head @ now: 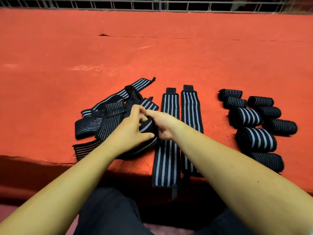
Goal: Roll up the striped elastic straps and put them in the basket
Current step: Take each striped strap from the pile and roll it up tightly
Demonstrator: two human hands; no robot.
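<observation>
Two hands hold one half-rolled strap at the near cloth edge: left hand and right hand curl round it. Loose pile lies left, rolls far right.

Single head-worn wide-angle view, looking forward and down, close over the near edge of the red tabletop.

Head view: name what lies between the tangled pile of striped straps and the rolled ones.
Two flat black white-striped elastic straps lie there side by side on the red cloth, crossed by the right forearm; the head view shows it.
</observation>
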